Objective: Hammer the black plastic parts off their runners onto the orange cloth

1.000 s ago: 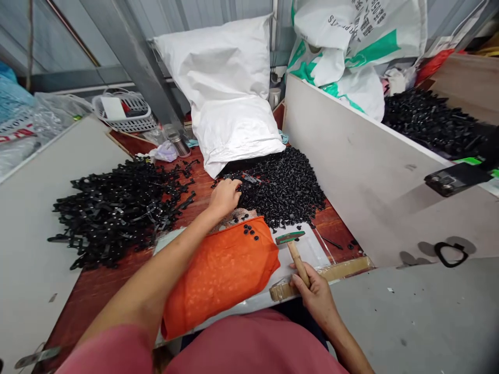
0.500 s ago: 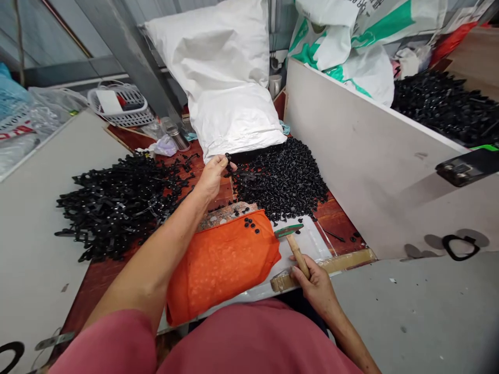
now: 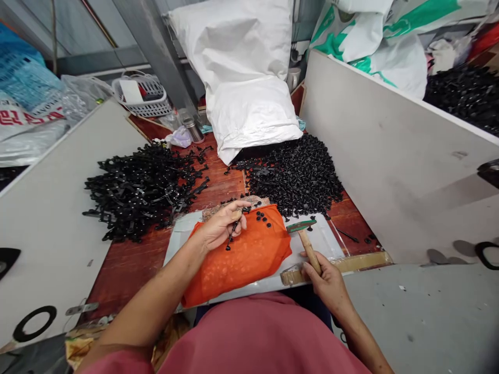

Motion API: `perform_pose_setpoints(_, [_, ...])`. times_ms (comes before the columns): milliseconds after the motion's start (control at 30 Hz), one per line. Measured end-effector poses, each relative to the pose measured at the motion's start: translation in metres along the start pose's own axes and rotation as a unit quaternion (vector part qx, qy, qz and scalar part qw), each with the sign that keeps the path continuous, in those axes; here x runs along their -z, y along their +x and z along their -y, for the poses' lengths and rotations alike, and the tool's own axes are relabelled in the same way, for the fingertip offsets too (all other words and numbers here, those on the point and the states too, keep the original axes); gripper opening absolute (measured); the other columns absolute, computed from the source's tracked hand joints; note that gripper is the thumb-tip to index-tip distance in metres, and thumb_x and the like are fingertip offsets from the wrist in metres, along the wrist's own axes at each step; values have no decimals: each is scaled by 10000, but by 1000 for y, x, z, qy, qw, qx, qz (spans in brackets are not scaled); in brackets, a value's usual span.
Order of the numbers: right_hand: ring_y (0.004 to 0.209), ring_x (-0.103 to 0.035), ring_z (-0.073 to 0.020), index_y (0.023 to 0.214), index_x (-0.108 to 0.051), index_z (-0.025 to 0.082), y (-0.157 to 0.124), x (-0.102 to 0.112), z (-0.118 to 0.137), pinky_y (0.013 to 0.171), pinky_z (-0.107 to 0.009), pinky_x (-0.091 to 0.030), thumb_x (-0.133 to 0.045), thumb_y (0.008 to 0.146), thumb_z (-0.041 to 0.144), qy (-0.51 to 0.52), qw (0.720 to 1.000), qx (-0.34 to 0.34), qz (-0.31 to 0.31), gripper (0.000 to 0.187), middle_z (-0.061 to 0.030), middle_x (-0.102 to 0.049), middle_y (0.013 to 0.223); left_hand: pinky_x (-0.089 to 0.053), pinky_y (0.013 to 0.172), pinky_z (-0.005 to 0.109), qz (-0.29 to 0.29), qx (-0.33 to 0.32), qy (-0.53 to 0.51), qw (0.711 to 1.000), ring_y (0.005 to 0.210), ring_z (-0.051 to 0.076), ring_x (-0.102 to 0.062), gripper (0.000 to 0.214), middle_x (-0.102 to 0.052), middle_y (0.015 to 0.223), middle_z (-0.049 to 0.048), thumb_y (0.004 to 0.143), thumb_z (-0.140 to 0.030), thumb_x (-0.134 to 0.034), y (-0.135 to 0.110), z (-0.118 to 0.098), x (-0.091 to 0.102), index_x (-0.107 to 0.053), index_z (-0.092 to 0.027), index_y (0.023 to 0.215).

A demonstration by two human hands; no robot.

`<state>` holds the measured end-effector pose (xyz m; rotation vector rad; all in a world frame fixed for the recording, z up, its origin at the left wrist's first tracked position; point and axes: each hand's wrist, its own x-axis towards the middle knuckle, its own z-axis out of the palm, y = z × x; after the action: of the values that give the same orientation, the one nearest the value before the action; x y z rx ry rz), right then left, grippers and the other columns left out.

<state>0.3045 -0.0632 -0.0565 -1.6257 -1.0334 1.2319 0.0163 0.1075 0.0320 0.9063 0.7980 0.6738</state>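
Above the orange cloth point(image 3: 241, 265), my left hand point(image 3: 224, 224) is closed on a thin black plastic part point(image 3: 231, 240) with knobbed ends, which hangs down from the fingers. My right hand point(image 3: 322, 272) grips the wooden handle of a hammer point(image 3: 311, 252), its green head over the pale board. Several small black round caps point(image 3: 263, 218) lie on the cloth's upper right corner. A speckled stone slab point(image 3: 257, 200) shows just behind the cloth. Farther back is a heap of small black pieces point(image 3: 300, 171); to the left is a heap of long black plastic parts point(image 3: 140, 192).
A full white sack point(image 3: 249, 93) leans at the back, behind the heap. Grey panels point(image 3: 374, 130) wall the red-brown table point(image 3: 125, 275) on both sides. At the back left stand a metal flask point(image 3: 193, 130) and a white basket point(image 3: 150, 106). Cardboard point(image 3: 358, 263) edges the front.
My left hand has come back from the heap's edge to above the orange cloth, carrying a black part. My right hand still holds the hammer. The view has shifted left.
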Motion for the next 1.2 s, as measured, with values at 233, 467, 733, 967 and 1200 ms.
perform_pose_setpoints(233, [582,-523,-146,1153,-670,206,0,-17,28,528,-261,-428,-650,895,512,21,1000,15,12,401,4,-662,767,-589,749,258,-115,-41,-162,979,751,136,-709,296,-744,864,51,842,-122,-740,-5,25,-28,-552,-180,1063])
perform_pose_setpoints(467, [884,-661,-202,1100,-713,231,19,-58,68,816,-309,-525,-775,791,344,-1,987,120,106,335,-9,-727,933,-571,1025,399,-154,-44,-245,956,985,175,-742,220,-754,1039,76,892,-60,-578,-8,45,-60,-581,-173,1080])
perform_pose_setpoints(733, [366,-386,-80,951,-644,211,24,-70,63,354,-236,-305,-681,826,467,82,995,32,46,287,8,-711,736,-548,964,379,-82,-4,-199,976,1008,213,-735,434,-750,1033,88,914,-214,-641,-28,44,-55,-536,-198,1335])
perform_pose_setpoints(967, [365,-386,-94,832,-629,227,19,-72,61,351,-236,-294,-745,791,482,73,996,41,8,283,65,-561,547,-472,963,323,-118,-47,-110,986,984,179,-694,558,-730,1030,37,835,-420,-805,-34,51,-73,-481,-238,1251])
perform_pose_setpoints(1200, [478,-496,-116,861,-687,215,13,-79,59,407,-239,-360,-786,777,518,59,995,63,41,330,-4,-708,726,-412,648,233,-129,-95,-12,987,659,116,-531,423,-587,729,-33,912,-545,-661,-20,62,-81,-565,-196,1129])
